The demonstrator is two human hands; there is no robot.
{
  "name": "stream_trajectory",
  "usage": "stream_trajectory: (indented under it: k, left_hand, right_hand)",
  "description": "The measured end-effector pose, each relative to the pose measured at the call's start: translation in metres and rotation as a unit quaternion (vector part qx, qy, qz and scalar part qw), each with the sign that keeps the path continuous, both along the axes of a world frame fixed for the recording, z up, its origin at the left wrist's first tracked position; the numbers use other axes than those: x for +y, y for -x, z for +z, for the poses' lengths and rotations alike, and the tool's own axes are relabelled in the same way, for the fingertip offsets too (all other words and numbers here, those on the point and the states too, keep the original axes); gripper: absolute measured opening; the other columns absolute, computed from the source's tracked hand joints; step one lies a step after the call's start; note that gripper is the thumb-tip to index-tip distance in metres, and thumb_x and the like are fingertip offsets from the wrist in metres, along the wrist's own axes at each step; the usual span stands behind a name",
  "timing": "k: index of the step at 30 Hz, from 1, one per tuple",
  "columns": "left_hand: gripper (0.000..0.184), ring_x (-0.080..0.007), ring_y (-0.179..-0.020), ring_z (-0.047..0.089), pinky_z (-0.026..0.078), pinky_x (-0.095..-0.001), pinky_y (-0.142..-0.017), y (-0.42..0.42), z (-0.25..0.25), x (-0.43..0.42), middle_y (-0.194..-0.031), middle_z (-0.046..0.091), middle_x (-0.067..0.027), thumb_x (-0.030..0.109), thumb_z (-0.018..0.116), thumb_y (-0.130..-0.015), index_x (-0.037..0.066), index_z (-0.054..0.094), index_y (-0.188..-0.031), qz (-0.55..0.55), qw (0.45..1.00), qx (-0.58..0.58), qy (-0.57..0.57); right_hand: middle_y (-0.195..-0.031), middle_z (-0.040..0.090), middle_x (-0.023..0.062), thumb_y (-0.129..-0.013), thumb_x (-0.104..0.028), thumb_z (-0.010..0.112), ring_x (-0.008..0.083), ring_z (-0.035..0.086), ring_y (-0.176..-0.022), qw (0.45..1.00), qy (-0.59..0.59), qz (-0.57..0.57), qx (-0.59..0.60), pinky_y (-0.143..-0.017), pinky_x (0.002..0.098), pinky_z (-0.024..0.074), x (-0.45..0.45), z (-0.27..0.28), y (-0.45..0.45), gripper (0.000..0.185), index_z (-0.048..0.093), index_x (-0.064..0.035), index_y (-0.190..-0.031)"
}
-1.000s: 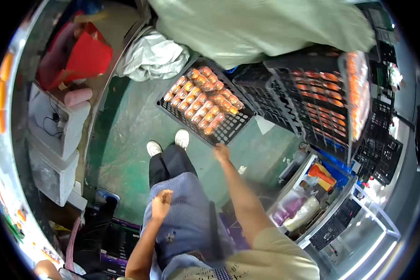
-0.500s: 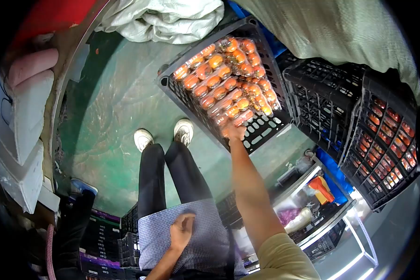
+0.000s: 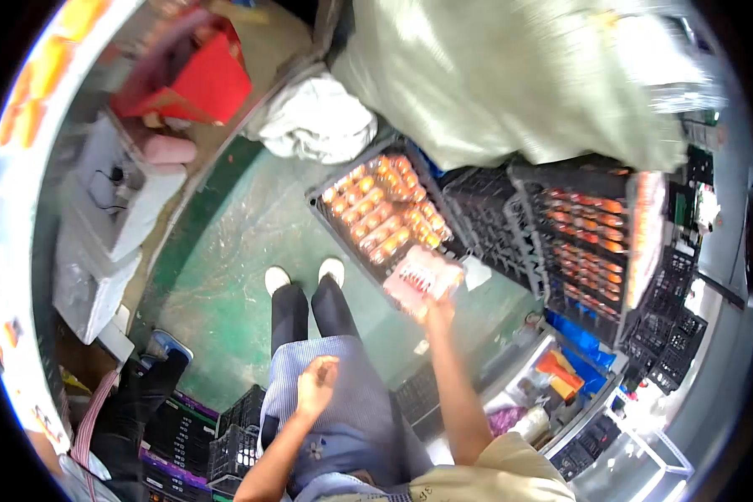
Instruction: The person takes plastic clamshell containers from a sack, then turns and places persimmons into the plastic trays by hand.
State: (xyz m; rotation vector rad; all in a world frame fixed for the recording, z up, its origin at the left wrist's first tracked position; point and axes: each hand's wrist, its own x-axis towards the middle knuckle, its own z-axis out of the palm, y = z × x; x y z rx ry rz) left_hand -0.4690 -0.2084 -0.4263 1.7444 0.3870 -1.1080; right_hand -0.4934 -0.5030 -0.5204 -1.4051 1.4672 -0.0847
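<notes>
My right hand is closed on the near end of a clear plastic pack with a pinkish, red-marked face, blurred by motion. The pack is raised over the near corner of a black plastic crate. Inside that crate lie rows of clear packs of orange-red tomatoes. My left hand hovers in front of the checked apron, its fingers loosely curled, with no object showing in it.
Black crates with packed red fruit stand on the right, below a large pale green sheet. A white sack lies behind the crate. White foam boxes line the left. Another person's dark-clad leg is at lower left.
My right hand has lifted a pack from the crate's near end and drawn it toward me. The left hand stays curled near the apron. The head view has shifted, showing more of the surroundings.
</notes>
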Motion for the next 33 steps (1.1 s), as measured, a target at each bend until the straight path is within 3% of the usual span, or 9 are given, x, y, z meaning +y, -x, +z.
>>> stream_trajectory:
  k: [3,6,8,10,12,16,23,27,33]
  left_hand:
    - [0.025,-0.0151,-0.084,0.060,0.049,-0.0291,-0.073,-0.037,0.054,-0.005,-0.096,0.064,-0.0085,0.012,0.064,-0.083,0.006,0.060,-0.107,0.011,1.000,-0.026,0.007]
    - [0.042,-0.0185,-0.094,0.057,0.048,-0.0308,-0.079,-0.061,0.087,0.005,-0.107,0.060,-0.0112,0.023,0.067,-0.082,0.004,0.054,-0.117,0.061,0.975,-0.215,-0.004]
    - [0.057,-0.0210,-0.100,0.054,0.046,-0.0330,-0.083,-0.081,0.106,0.017,-0.113,0.056,-0.0119,0.032,0.068,-0.081,0.003,0.047,-0.125,0.169,0.973,-0.154,-0.030]
    - [0.054,-0.0187,-0.094,0.056,0.050,-0.0304,-0.078,-0.104,0.153,0.044,-0.109,0.057,-0.0081,0.027,0.065,-0.084,0.005,0.045,-0.129,0.318,0.931,-0.018,0.180]
    - [0.049,-0.0151,-0.094,0.057,0.051,-0.0300,-0.077,-0.114,0.163,0.078,-0.107,0.057,-0.0053,0.023,0.064,-0.085,0.004,0.046,-0.127,0.317,0.886,-0.016,0.338]
    - [0.047,-0.0135,-0.100,0.055,0.048,-0.0293,-0.084,-0.111,0.242,0.129,-0.112,0.057,-0.0053,0.020,0.064,-0.085,0.003,0.047,-0.126,0.350,0.862,-0.170,0.324]
    - [0.041,-0.0118,-0.094,0.057,0.048,-0.0276,-0.082,-0.143,0.276,0.222,-0.106,0.059,-0.0054,0.021,0.063,-0.086,0.002,0.050,-0.121,0.469,0.791,-0.266,0.288]
    - [0.037,-0.0088,-0.078,0.059,0.050,-0.0220,-0.056,-0.191,0.274,0.273,-0.097,0.060,-0.0039,0.025,0.060,-0.088,0.001,0.053,-0.114,0.500,0.780,-0.214,0.310]
    - [0.038,-0.0206,-0.089,0.061,0.051,-0.0348,-0.076,-0.273,0.242,0.320,-0.102,0.062,-0.0098,0.030,0.059,-0.088,0.003,0.054,-0.113,0.580,0.698,-0.099,0.409]
  right_hand:
    - [-0.104,0.061,0.0114,-0.076,0.001,0.061,0.0207,0.061,-0.089,0.991,-0.108,-0.024,-0.072,-0.075,0.0320,0.0515,0.021,0.099,-0.012,0.042,0.051,0.0035,-0.117]
    - [-0.103,0.061,0.0131,-0.078,-0.001,0.061,0.0226,0.062,-0.088,0.964,-0.238,-0.012,-0.118,-0.074,0.0331,0.0534,0.042,0.185,-0.022,0.039,0.051,0.0037,-0.116]
    - [-0.100,0.061,0.0138,-0.079,-0.002,0.060,0.0237,0.063,-0.087,0.937,-0.320,0.040,-0.137,-0.074,0.0340,0.0546,0.055,0.232,-0.034,0.039,0.050,0.0041,-0.116]
    - [-0.099,0.061,0.0134,-0.080,-0.005,0.059,0.0232,0.063,-0.084,0.896,-0.371,0.075,-0.233,-0.073,0.0339,0.0551,0.084,0.278,-0.058,0.042,0.046,0.0043,-0.119]
    - [-0.108,0.057,0.0140,-0.077,-0.009,0.062,0.0237,0.062,-0.090,0.824,-0.454,0.209,-0.267,-0.075,0.0339,0.0548,0.096,0.303,-0.089,0.054,0.041,0.0035,-0.125]
    - [-0.119,0.052,0.0120,-0.072,-0.012,0.065,0.0230,0.054,-0.108,0.771,-0.418,0.368,-0.309,-0.091,0.0353,0.0470,0.157,0.369,-0.144,0.068,0.036,0.0019,-0.131]
    - [-0.109,0.057,0.0154,-0.079,-0.012,0.059,0.0219,0.061,-0.093,0.702,-0.468,0.461,-0.275,-0.080,0.0329,0.0510,0.263,0.379,-0.245,0.052,0.040,0.0058,-0.125]
    - [-0.104,0.059,0.0153,-0.079,-0.014,0.059,0.0220,0.062,-0.089,0.708,-0.448,0.481,-0.258,-0.076,0.0327,0.0518,0.313,0.371,-0.301,0.045,0.046,0.0056,-0.119]
    - [-0.104,0.060,0.0108,-0.081,-0.010,0.060,0.0175,0.061,-0.090,0.760,-0.346,0.488,-0.256,-0.077,0.0299,0.0501,0.381,0.404,-0.369,0.040,0.050,0.0050,-0.117]
